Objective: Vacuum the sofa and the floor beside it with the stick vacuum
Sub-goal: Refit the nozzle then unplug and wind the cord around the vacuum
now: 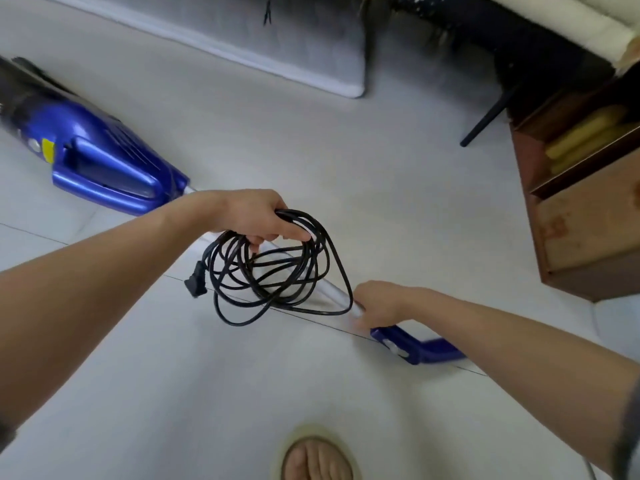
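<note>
The stick vacuum [100, 157] lies flat on the pale tiled floor [398, 188], its blue motor body toward the upper left and its silver tube [334, 292] running down and right to a blue handle [420, 348]. A small yellow label [47, 150] sits on the body beside a round grey button; no writing on it can be read, and no brand name shows anywhere on the machine.

The left hand [254, 216] hovers above the tube's middle, its grip closed round a bundle of coiled black power cord [277, 268] — the loops hang loose below the fingers, and the black plug [195, 280] dangles at the coil's left side. The right hand [377, 306] is down at the tube's lower end, just beside the handle, its grip curled on the tube (the fingertips are blurred, so how tightly cannot be told).

Beyond the vacuum, a grey rug [294, 46] lies on the floor. To the vacuum's right stands a brown wooden shelf unit [588, 237] with faint reddish marks on its front — too worn to read. A cream sofa edge [571, 26] shows at the top right corner. Below the handle, a bare foot in a pale slipper [317, 459] rests on the floor.
</note>
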{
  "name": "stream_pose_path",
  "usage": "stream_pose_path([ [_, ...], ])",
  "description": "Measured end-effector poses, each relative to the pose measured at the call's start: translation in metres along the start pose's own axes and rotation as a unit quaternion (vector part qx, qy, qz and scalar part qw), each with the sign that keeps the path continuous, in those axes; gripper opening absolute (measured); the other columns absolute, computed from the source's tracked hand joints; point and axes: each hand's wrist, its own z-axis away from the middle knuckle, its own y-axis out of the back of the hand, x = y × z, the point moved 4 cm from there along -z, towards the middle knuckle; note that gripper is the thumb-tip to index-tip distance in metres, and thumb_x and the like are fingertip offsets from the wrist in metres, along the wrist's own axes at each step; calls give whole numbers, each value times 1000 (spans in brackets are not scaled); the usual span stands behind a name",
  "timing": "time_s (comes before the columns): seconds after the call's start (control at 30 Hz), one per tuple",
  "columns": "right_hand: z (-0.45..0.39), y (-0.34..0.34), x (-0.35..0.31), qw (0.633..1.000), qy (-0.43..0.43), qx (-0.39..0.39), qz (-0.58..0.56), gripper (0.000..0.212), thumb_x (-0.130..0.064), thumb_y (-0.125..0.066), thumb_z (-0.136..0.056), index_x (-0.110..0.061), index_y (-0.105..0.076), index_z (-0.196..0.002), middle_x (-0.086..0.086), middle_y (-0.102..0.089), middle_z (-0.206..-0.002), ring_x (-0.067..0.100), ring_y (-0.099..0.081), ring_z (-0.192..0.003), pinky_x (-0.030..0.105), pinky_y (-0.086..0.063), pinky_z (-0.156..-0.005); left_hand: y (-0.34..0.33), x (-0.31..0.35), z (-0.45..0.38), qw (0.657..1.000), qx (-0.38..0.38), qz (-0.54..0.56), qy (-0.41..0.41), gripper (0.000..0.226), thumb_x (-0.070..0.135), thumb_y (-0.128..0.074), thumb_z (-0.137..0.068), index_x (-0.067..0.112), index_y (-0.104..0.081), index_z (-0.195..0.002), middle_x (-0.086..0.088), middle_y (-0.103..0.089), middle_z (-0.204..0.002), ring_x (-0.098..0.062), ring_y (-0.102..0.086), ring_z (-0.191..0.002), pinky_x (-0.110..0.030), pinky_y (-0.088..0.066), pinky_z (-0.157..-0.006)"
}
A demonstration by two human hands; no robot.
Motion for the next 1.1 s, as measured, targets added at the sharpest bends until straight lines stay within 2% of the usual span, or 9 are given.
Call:
stream_pose_path([
  [0.17,9,19,3,1000,-3,-3,-18,27,-19,-54,-88,-17,-39,-66,-2,-47,-67,18,-45,-63,25,-33,-54,-1,2,10,998,38,53,16,44,48,-69,-83,10,-50,-71,5,-42,-50,-16,-40,-46,-26,-42,-52],
  [0.33,63,40,-14,996,1,-15,-86,29,-19,-55,-87,-18,-37,-66,-3,-43,-67,12,-39,-57,25,-29,-53,7,27,62,991,59,97,71,45,49,-68,-84,9,-53,-69,1,-44,-50,-15,-40,-44,-22,-40,-50],
  [0.47,127,68,-39,994,7,-21,-106,22,-18,-58,-84,-16,-40,-72,-2,-46,-71,16,-44,-62,27,-31,-54,26,60,122,984,67,110,125,49,51,-65,-86,9,-47,-68,0,-42,-50,-13,-39,-41,-17,-39,-45],
  [0.57,172,91,-62,991,4,-15,-133,21,-17,-60,-83,-17,-40,-75,-2,-48,-74,20,-49,-67,27,-33,-54,47,89,163,976,84,116,163,48,48,-65,-88,12,-46,-62,3,-43,-47,-11,-42,-41,-19,-42,-49],
  [0.67,240,141,-92,994,3,-34,-108,23,-19,-61,-81,-14,-40,-89,-1,-48,-77,19,-49,-65,28,-35,-53,77,125,231,963,91,138,214,47,50,-65,-86,10,-51,-67,-1,-46,-52,-15,-46,-47,-24,-44,-58],
  [0.8,321,212,-133,992,12,-21,-120,24,-11,-59,-80,-11,-39,-92,0,-46,-81,20,-48,-71,25,-35,-52,118,166,334,934,136,175,282,55,61,-68,-78,11,-46,-66,-4,-44,-55,-20,-44,-52,-30,-39,-60],
  [0.9,374,254,-154,990,-5,-4,-139,22,-7,-56,-78,-11,-39,-92,1,-45,-86,22,-49,-73,24,-36,-51,144,196,406,905,188,206,321,51,52,-68,-84,10,-47,-64,-4,-44,-52,-18,-45,-46,-27,-40,-55],
  [1.0,430,307,-178,989,-3,7,-147,21,-9,-54,-79,-12,-42,-96,3,-50,-96,22,-56,-56,26,-44,-49,176,233,477,873,243,239,348,49,45,-66,-88,9,-45,-63,-3,-42,-48,-17,-42,-38,-25,-42,-52],
  [1.1,472,354,-202,992,20,13,-125,14,-7,-50,-80,-14,-40,-87,7,-53,-96,17,-53,-41,21,-39,-39,206,268,534,835,318,295,338,46,37,-64,-91,11,-41,-60,1,-40,-44,-15,-42,-37,-25,-44,-51],
])
